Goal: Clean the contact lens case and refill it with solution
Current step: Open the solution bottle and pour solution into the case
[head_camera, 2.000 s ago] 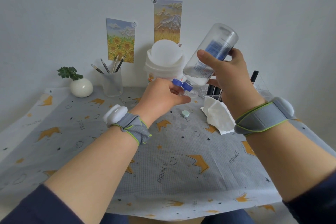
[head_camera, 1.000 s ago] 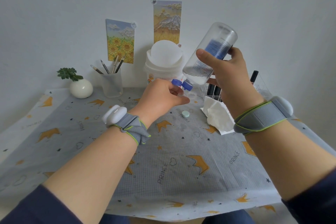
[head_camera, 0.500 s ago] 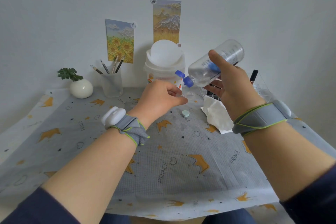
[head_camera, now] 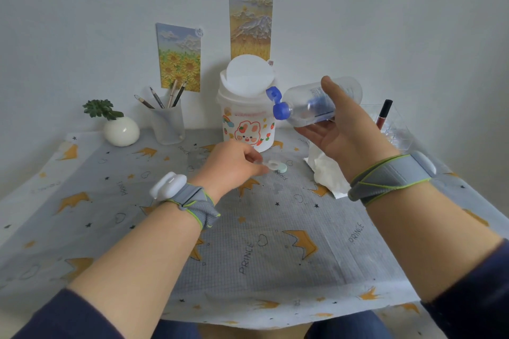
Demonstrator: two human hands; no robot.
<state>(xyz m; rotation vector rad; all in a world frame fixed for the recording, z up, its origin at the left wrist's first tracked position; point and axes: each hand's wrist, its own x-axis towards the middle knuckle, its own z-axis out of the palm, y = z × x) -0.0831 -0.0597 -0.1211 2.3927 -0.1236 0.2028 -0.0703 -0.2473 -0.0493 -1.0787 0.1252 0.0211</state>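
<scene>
I see left hand (head_camera: 234, 164) pinching the case (head_camera: 268, 164) low over the cloth, in front of the bin (head_camera: 248, 107). Right hand (head_camera: 338, 124) grips the bottle (head_camera: 308, 103) lying approx. level, cap (head_camera: 274, 93) open, nozzle pointing left, above and right of case.

A single head-worn wide-angle view looks forward and down from above the near edge of a table covered with a grey crown-printed cloth (head_camera: 275, 256). Both forearms enter from the bottom corners and reach away from the lens, the left hand (head_camera: 234, 165) and right hand (head_camera: 341, 129) close in mid-frame. The camera faces a plain pale wall (head_camera: 385, 22) just behind the table's far edge. Straight edges bow near the borders. No second view exists to overlap
</scene>
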